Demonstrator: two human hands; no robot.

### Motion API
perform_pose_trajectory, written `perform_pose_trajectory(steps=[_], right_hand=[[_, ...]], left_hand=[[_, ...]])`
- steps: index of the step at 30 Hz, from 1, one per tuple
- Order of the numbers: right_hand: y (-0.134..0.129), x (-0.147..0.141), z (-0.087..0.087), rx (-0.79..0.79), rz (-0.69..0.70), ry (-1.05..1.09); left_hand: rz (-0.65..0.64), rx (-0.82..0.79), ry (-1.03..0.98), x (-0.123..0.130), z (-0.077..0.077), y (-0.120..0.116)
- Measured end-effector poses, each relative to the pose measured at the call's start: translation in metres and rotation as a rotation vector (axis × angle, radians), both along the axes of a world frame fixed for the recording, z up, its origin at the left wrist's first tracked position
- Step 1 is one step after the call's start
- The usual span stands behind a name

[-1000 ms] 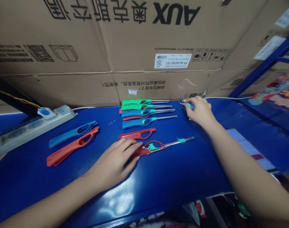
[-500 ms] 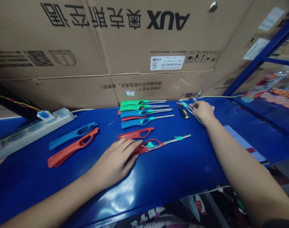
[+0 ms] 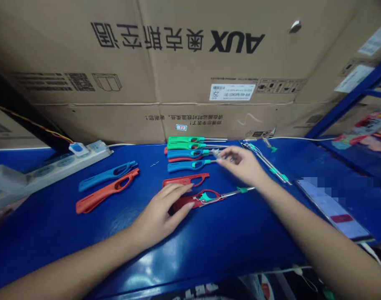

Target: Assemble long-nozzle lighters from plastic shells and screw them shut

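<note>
My left hand (image 3: 161, 210) is closed round the handle end of an opened red lighter shell (image 3: 195, 201), thumb at the near side. Inside that shell sit a green trigger (image 3: 206, 197), white wires and a metal tube (image 3: 232, 193) pointing right. Between the fingertips of my right hand (image 3: 243, 166) is a small clear plastic piece (image 3: 216, 153), partly blurred. This hand is over the tubes of the row of long lighters, above the open shell. A second red shell half (image 3: 186, 179) lies just behind my left hand.
Finished-looking green (image 3: 184, 146) and blue lighters (image 3: 181, 166) lie at the back. Blue (image 3: 107, 176) and red shells (image 3: 107, 191) lie left, near a power strip (image 3: 53, 171). Metal tubes with green parts (image 3: 267, 164) and a phone (image 3: 334, 210) are at right. Cardboard (image 3: 178, 83) stands behind.
My right hand has moved left from the metal tubes, carrying the small clear piece towards the red shell. My left hand stays at the shell. The view has shifted slightly.
</note>
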State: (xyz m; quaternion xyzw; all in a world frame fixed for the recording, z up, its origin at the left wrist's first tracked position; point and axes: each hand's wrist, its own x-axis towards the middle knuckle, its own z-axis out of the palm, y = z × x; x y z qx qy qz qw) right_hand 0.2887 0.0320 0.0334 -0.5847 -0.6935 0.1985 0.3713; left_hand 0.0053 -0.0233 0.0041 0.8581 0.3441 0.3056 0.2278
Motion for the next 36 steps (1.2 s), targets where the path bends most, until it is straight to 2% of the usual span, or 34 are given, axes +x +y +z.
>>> perform_pose_trajectory(steps=[1, 3, 6, 9, 12, 16, 20, 23, 27, 33, 36], right_hand=[[-0.011, -0.017, -0.002, -0.025, 0.133, 0.096], [-0.033, -0.043, -0.005, -0.054, 0.291, 0.19], [-0.056, -0.063, -0.007, 0.011, 0.453, 0.116], [-0.063, -0.063, -0.007, 0.044, 0.535, 0.002], [-0.059, -0.054, -0.003, 0.053, 0.582, -0.177], [-0.052, -0.04, 0.005, -0.019, 0.664, -0.467], [-0.05, -0.036, 0.007, -0.085, 0.718, -0.532], [-0.051, -0.037, 0.005, -0.115, 0.714, -0.457], [-0.049, -0.039, 0.001, -0.152, 0.636, -0.23], [-0.04, -0.036, -0.009, -0.554, 0.466, 0.218], [-0.037, -0.035, -0.014, -0.599, 0.476, 0.329]], left_hand=[[0.022, -0.035, -0.055, 0.002, 0.0, -0.001], [0.062, -0.109, -0.156, 0.007, 0.001, -0.003], [0.104, -0.181, -0.29, 0.011, 0.008, -0.007], [0.128, -0.223, -0.35, 0.013, 0.013, -0.009], [0.154, -0.33, -0.395, 0.013, 0.012, -0.008], [0.155, -0.485, -0.47, 0.011, 0.008, -0.003], [0.107, -0.529, -0.444, 0.009, 0.007, -0.001], [0.086, -0.525, -0.379, 0.007, 0.007, -0.001], [0.067, -0.443, -0.278, 0.005, 0.007, 0.001], [0.102, -0.402, -0.238, 0.002, 0.006, 0.005], [0.091, -0.371, -0.217, -0.001, 0.005, 0.006]])
